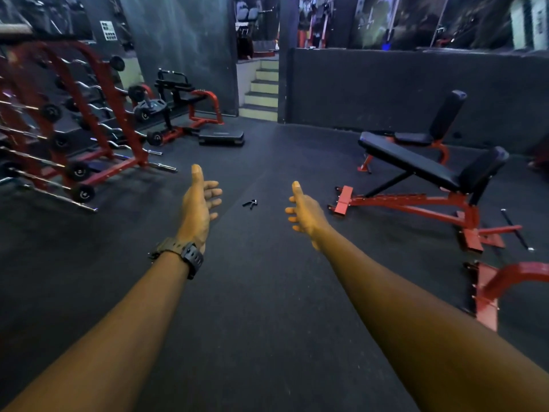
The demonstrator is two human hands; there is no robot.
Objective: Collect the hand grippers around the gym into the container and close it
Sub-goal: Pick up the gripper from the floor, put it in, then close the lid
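1. Dark rubber floor [261,307] fills most of the view, matte and bare across the middle of the room.
2. Both arms reach forward over it. The left hand [199,203] and the right hand [304,212] are held apart, palms facing each other, fingers loosely spread, thumbs up; neither holds anything.
3. A black watch [190,254] sits on the left wrist.
4. One small black gripper [250,203] lies on the floor ahead, seen between the two hands and touching neither.
5. On the left stands a red rack [98,93] loaded with barbells, its feet on the floor.
6. Behind the rack is a red-framed machine [196,108], with a low black step [221,137] just beside it.
7. On the right is a black padded bench [416,165] on a red frame, well apart from the gripper; part of another red frame [499,286] shows at the right edge.
8. Pale stairs [263,90] rise at the back between dark walls; a low dark wall [386,87] runs along the right, with blurred equipment beyond it.
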